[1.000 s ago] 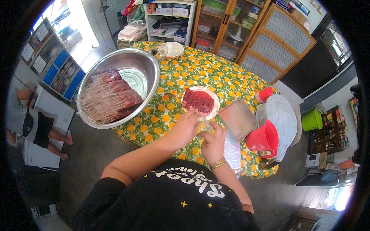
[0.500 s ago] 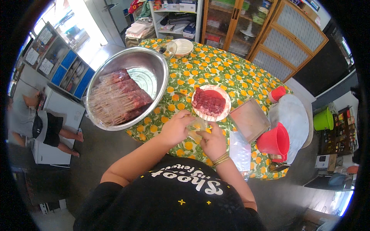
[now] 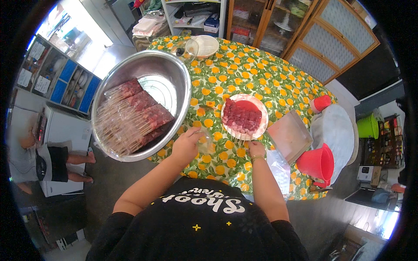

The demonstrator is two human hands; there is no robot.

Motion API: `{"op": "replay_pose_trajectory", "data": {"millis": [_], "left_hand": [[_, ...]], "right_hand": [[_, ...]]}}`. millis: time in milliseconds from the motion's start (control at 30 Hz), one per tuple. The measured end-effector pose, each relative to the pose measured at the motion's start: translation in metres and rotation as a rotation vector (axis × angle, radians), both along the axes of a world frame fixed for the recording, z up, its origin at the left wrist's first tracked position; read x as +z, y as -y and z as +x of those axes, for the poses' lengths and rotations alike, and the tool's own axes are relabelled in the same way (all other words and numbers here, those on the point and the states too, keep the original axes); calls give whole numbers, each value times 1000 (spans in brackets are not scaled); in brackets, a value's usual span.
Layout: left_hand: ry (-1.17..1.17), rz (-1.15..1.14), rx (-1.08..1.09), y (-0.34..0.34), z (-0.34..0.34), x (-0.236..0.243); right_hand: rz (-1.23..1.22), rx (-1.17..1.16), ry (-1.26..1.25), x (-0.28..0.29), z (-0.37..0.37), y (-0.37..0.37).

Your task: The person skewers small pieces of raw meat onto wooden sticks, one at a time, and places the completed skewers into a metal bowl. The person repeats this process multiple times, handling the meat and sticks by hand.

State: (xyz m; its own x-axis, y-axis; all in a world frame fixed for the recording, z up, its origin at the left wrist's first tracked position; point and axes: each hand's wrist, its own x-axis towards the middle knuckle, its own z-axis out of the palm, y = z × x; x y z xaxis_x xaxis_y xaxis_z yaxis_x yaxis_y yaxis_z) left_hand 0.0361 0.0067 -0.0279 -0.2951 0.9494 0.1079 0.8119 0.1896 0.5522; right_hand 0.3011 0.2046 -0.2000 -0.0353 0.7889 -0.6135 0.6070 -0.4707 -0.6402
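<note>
Pinched a limp, clear plastic bag [image 3: 206,142] between left fingers [image 3: 194,133]. Had right fingers [image 3: 254,145] curled just beside glistening raw meat skewers [image 3: 241,118] on a round plate [image 3: 264,116]; couldn't tell their grip. Found a shiny metal basin [image 3: 178,71] left, rectangular tray [image 3: 290,137] and red pitcher [image 3: 315,163] crowding right.

Below the round, white-rimmed plate [image 3: 264,119], on the wearer's side, the black, short-sleeved shirt [image 3: 161,237] bears bold white lettering [image 3: 204,202], one large curved line and a smaller one, with small yellow stars [image 3: 197,227] nearby. Far left of the plate, white rectangular paper sheets [image 3: 42,78] are fixed to a glass-fronted cabinet with blue panels [image 3: 87,95]; their marks are too small to read, as is any print on the blue-and-white box [image 3: 212,24] beyond the plate.
</note>
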Motion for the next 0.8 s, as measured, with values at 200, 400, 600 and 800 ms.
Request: {"op": "replay_pose_trajectory", "data": {"millis": [200,400,600,800], "left_hand": [[-62,-76,-40,-3,-9,-30],[-42,-100,7,-7,-10,-38],[9,-37,-5,-13,-15,-43],[42,3,-8,-10,-14,-44]], "right_hand": [[-315,-499,-525,-9,-5,-2],[-393,-595,-655,0,4,-7],[-347,-572,-738,2,5,-8],[-321,-716,-745,-7,6,-13]]}}
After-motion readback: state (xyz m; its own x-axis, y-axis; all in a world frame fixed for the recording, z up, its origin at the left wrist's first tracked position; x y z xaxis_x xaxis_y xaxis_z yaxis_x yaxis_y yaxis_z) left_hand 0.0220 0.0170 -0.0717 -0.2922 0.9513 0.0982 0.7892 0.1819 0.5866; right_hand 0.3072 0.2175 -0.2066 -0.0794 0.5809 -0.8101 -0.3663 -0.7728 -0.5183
